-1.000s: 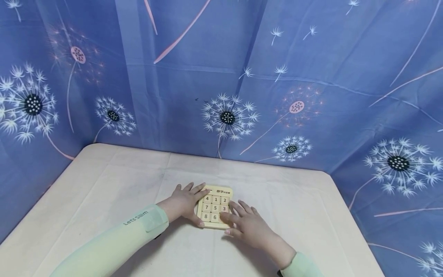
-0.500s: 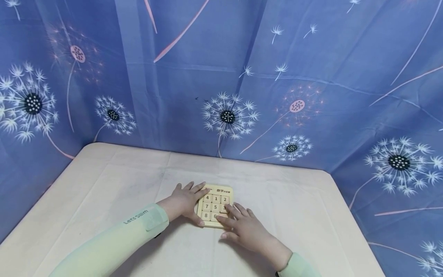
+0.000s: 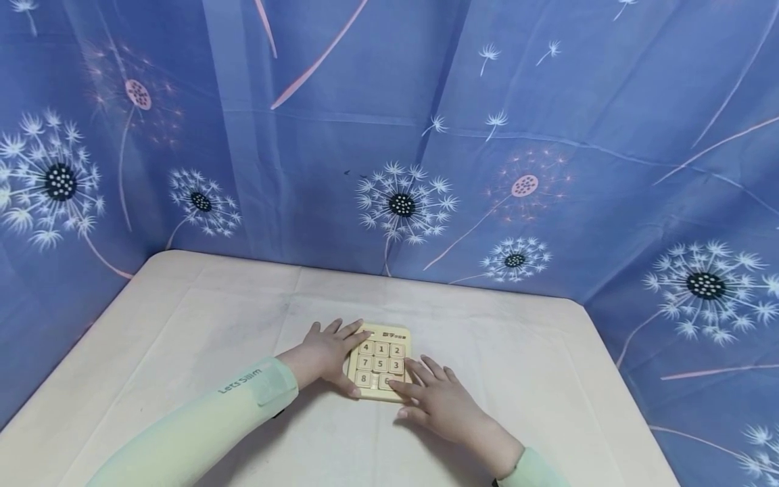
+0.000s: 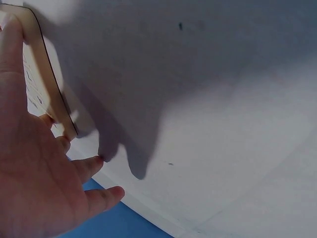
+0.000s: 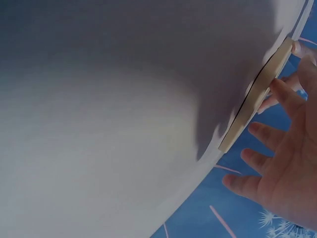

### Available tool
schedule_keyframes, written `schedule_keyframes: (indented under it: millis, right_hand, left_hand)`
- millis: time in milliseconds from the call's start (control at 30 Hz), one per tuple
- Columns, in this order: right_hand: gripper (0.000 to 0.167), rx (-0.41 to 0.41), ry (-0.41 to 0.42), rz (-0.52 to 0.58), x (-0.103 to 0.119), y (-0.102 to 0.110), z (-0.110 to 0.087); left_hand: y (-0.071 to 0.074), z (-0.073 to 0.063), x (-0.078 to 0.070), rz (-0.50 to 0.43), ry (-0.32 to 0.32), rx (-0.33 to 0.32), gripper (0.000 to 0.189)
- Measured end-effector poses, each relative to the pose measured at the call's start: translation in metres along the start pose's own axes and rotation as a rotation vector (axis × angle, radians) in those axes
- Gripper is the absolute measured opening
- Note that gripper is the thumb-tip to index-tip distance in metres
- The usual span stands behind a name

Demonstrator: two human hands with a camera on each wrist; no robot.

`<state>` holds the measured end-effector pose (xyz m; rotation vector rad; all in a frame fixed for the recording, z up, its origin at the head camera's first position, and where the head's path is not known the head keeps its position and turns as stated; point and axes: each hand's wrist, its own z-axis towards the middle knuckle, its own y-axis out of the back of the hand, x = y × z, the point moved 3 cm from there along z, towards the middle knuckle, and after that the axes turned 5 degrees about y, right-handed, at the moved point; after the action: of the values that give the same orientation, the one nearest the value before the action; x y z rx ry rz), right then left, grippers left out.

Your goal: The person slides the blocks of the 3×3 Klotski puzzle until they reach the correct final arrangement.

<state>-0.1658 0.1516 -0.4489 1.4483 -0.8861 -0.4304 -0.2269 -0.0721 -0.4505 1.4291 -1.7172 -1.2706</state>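
Note:
A pale yellow number slide puzzle lies flat on the table, its brand strip at the far end. Its rows read 4 1 2, then 7 5 3, then 8, a gap and the 6 tile. My left hand is spread along the puzzle's left side, thumb at the near corner and index finger over the far left part. The right hand has its index fingertip on the 6 tile, the middle finger close to the 3 and the thumb off the near edge. In both wrist views mainly the puzzle's side edge shows.
A pale cloth covers the table, which has rounded far corners. Blue curtains with dandelion prints stand behind it and along both sides. Light green sleeves cover the forearms.
The 6 tile has slid right into the bottom right corner, leaving the gap between it and the 8. My right hand first moved left onto the 6, then back right. The left hand stayed put.

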Motion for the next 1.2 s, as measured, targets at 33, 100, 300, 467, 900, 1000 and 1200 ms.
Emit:
schedule_keyframes:
  millis: [33,100,300,467,900,1000,1200]
  right_hand:
    - [0.053,-0.001,-0.002,0.0,-0.001,0.0,-0.001]
    - [0.053,-0.003,-0.004,-0.005,-0.002,0.0,-0.002]
    - [0.052,-0.012,-0.001,-0.015,-0.005,0.001,-0.005]
    - [0.051,-0.019,0.004,-0.015,-0.006,0.003,-0.007]
    - [0.052,-0.014,0.01,-0.031,-0.01,0.0,-0.008]
    - [0.052,-0.018,0.013,-0.041,-0.012,0.001,-0.008]
    - [0.053,-0.023,0.023,-0.053,-0.013,0.005,-0.007]
  left_hand:
    - [0.0,0.0,0.0,0.001,0.001,0.0,0.116]
    - [0.001,-0.001,-0.001,0.002,0.002,-0.001,0.116]
    - [0.002,-0.001,-0.002,0.014,0.007,0.0,0.116]
    - [0.002,-0.001,-0.001,0.024,0.01,-0.003,0.116]
    - [-0.003,-0.004,0.001,-0.017,0.02,0.008,0.116]
    - [-0.002,-0.002,0.0,-0.009,0.022,0.01,0.117]
    - [0.001,0.0,-0.001,0.025,0.019,0.006,0.117]
